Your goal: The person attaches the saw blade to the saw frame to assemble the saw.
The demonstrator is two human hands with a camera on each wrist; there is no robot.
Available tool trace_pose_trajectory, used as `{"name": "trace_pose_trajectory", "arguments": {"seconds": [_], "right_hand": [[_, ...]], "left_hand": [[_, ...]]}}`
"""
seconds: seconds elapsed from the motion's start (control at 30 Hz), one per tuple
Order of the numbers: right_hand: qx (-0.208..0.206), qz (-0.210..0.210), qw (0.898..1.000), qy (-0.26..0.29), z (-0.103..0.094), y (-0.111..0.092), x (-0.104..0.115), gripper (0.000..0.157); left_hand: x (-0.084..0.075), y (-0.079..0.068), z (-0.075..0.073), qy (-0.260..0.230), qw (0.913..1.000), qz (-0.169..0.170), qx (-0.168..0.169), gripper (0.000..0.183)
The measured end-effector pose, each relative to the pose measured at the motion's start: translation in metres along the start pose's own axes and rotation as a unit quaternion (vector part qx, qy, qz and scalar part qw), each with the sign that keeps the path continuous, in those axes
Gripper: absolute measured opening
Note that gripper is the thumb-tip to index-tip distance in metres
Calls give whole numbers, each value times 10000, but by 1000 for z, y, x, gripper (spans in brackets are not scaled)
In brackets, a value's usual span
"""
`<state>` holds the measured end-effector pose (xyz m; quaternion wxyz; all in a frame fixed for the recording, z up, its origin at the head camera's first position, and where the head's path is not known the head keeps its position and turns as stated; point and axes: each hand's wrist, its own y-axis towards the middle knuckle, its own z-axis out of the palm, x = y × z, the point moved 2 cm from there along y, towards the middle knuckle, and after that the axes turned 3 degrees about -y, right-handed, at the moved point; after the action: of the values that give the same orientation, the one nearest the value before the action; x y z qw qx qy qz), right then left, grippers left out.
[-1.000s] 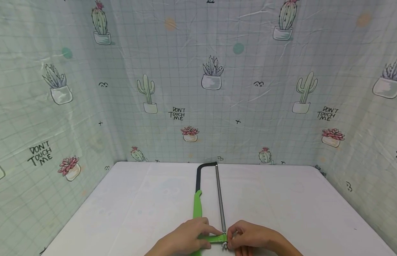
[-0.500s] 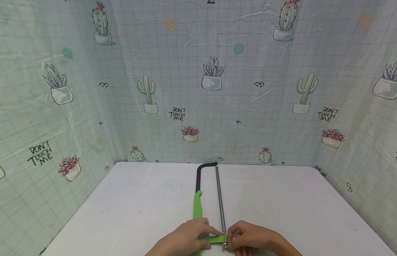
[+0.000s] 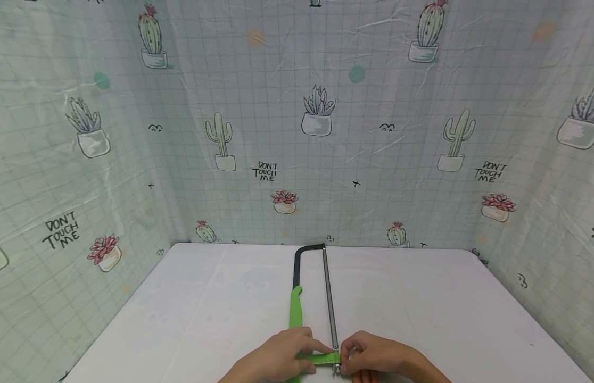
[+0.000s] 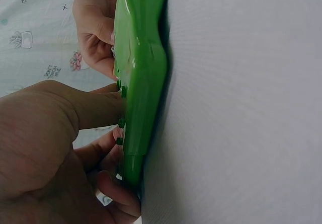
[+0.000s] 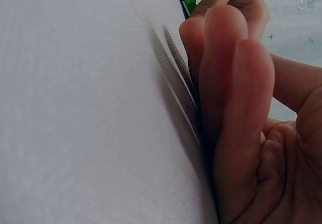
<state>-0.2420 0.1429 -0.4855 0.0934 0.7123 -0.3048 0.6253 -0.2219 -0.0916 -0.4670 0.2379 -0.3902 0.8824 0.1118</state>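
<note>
A hacksaw [image 3: 295,308] with a green handle and black front frame lies flat on the white table, its far end pointing away from me. Its grey blade [image 3: 330,303] runs along the right side. My left hand [image 3: 282,354] grips the green near part, index finger reaching along the crosspiece to the blade's near end. At that corner sits a small metal wing nut [image 3: 336,368], pinched between thumb and index finger of my right hand [image 3: 373,352]. In the left wrist view the green handle [image 4: 143,73] hides the nut. The right wrist view shows curled right fingers [image 5: 241,98] low over the tabletop.
The white table [image 3: 220,308] extends to both sides of the saw. A curtain [image 3: 258,106] printed with cacti hangs behind it and along the left and right.
The wing nut has turned slightly in the right fingers. Both hands and the hacksaw keep nearly the same place.
</note>
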Motion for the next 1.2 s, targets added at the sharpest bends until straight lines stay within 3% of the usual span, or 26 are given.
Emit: {"name": "trace_pose_trajectory", "arguments": {"seconds": [0.3,0.6,0.87,1.2], "right_hand": [[7,-5,10000,-78,0,1,-1,35],[-69,-49,9998,-189,1,1,0,19],[-44,-86,9997,-211,1,1,-1,38],[-23,-111,9998,-145,1,2,-3,39]], "left_hand": [[2,1,2,-20,9999,-106,0,40],[0,0,1,-56,9998,-199,-11,40],[0,0,1,-88,9998,-182,-17,40],[-1,-1,0,-5,10000,-95,-17,39]]}}
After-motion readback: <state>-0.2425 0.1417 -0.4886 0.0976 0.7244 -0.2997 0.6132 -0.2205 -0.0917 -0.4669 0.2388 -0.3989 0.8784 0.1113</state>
